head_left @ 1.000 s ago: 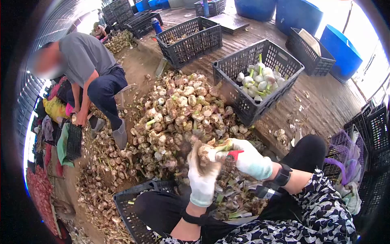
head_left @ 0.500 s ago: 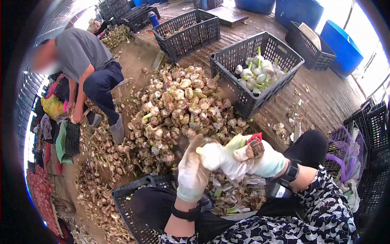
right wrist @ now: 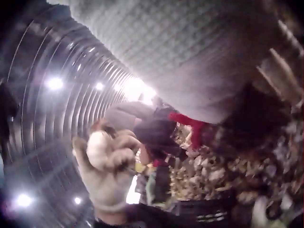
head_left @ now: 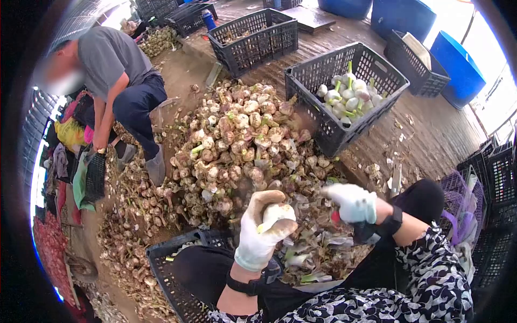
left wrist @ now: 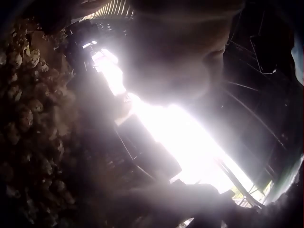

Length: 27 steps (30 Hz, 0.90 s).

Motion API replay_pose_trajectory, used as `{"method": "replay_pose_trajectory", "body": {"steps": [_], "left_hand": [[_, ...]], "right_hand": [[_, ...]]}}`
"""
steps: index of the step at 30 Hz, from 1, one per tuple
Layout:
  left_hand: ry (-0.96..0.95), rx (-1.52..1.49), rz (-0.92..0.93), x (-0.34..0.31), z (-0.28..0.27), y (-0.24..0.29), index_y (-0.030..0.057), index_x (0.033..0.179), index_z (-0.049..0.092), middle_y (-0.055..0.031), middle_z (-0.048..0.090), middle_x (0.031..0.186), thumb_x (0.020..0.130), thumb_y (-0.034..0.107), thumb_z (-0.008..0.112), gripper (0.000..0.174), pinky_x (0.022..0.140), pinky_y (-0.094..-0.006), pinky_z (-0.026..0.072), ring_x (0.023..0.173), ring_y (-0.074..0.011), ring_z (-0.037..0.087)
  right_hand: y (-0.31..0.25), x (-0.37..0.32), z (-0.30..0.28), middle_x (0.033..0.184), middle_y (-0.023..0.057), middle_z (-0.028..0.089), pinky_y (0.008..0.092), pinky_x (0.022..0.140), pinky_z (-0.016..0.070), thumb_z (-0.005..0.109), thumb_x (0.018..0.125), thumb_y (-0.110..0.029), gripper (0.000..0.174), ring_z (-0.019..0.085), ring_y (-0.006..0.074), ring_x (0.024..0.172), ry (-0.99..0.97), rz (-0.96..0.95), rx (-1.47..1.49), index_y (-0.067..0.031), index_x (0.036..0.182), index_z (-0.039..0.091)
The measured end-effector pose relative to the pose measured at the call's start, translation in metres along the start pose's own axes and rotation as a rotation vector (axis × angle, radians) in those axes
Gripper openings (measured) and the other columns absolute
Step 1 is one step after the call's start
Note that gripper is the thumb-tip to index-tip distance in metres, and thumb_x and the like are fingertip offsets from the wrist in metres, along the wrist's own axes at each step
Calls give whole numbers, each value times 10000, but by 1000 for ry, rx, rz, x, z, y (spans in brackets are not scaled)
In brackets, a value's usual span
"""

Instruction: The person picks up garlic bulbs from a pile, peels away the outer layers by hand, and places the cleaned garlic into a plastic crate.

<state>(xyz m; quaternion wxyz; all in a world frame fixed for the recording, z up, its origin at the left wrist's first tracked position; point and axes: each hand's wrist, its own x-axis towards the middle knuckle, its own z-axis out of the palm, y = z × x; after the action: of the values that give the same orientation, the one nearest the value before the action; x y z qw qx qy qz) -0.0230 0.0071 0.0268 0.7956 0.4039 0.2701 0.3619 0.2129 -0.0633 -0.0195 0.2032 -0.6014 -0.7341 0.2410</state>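
My gloved left hand (head_left: 255, 242) holds a peeled white garlic bulb (head_left: 279, 213) between curled fingers and thumb, its cut stem pointing down and left. In the right wrist view the same bulb (right wrist: 98, 148) shows pale in the glove. My gloved right hand (head_left: 351, 202) is apart from it, to the right, blurred. A small red tool (head_left: 335, 217) shows under that hand; the right wrist view has its red part (right wrist: 192, 127) below the glove, the rest hidden. Below both hands lies a heap of loose skins and stem scraps (head_left: 323, 253).
A large pile of unpeeled garlic (head_left: 237, 140) lies ahead. Beyond it a black crate (head_left: 312, 121) holds peeled bulbs; another crate (head_left: 231, 56) stands farther back. A black crate (head_left: 167, 285) sits by my left knee. At left a person (head_left: 116, 70) bends over a small crate.
The bulb is now bare and white in my left hand; before, it was brown-skinned, with both hands on it. My right hand has pulled away to the right, and the skins it held have gone.
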Motion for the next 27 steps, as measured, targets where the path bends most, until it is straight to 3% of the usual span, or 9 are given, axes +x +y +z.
{"method": "replay_pose_trajectory", "body": {"steps": [2,5,6,12,14,18,21,24,27], "left_hand": [[17,207,74,1,-2,-3,-12,1145,515,-71,554,1047,591,-35,809,628,857,-295,484,947,-158,575],[47,352,149,2,13,-3,-37,1166,503,-97,571,1099,575,-9,835,678,882,-308,476,986,-172,580],[79,443,192,0,14,-5,-41,1168,502,-108,577,1107,576,-5,837,680,884,-309,477,980,-174,585],[48,245,56,2,3,-10,-35,1108,525,-122,567,1087,554,-4,846,641,847,-310,496,978,-185,581],[14,561,342,6,2,-15,-20,1064,541,-113,521,1078,535,-28,840,608,836,-304,493,957,-189,574],[-27,733,355,6,4,-13,-19,1029,551,-98,489,1064,521,-35,839,585,831,-297,483,950,-186,564],[38,448,220,3,14,-11,-36,1063,546,-133,549,1077,615,-49,782,507,834,-310,489,977,-205,570],[113,35,93,7,11,-14,-49,1119,506,-141,596,1040,906,157,529,296,862,-364,473,968,-247,587],[295,-88,-38,7,9,-19,16,971,552,-56,569,874,948,297,468,295,816,-317,471,841,-173,566]], "right_hand": [[-38,19,-40,888,115,643,315,698,510,605,844,-258,353,623,199,808,-115,442,556,-7,1088,559],[-59,21,-44,761,8,563,214,560,453,592,888,-297,294,571,77,678,-108,268,1203,-29,1000,548],[-60,29,-34,770,13,565,212,525,446,584,896,-286,283,561,78,625,-110,36,1199,-22,984,535],[-55,31,-52,713,47,606,238,518,477,572,900,-288,291,590,90,617,37,595,900,1,879,591],[-57,31,-44,816,55,634,248,504,482,581,894,-213,185,612,120,613,33,192,1016,-37,946,601],[-62,22,-26,707,130,615,327,570,481,627,840,-175,184,626,212,622,330,-219,273,4,871,598],[-53,25,-22,715,172,589,380,589,454,587,808,-197,189,581,319,650,270,111,452,-8,808,584],[-70,23,-24,711,171,582,390,587,452,579,811,-187,173,575,334,654,274,96,642,-14,799,577],[-93,19,-3,720,159,555,401,597,457,586,790,-158,118,558,358,667,323,-149,487,-49,829,562]]}}
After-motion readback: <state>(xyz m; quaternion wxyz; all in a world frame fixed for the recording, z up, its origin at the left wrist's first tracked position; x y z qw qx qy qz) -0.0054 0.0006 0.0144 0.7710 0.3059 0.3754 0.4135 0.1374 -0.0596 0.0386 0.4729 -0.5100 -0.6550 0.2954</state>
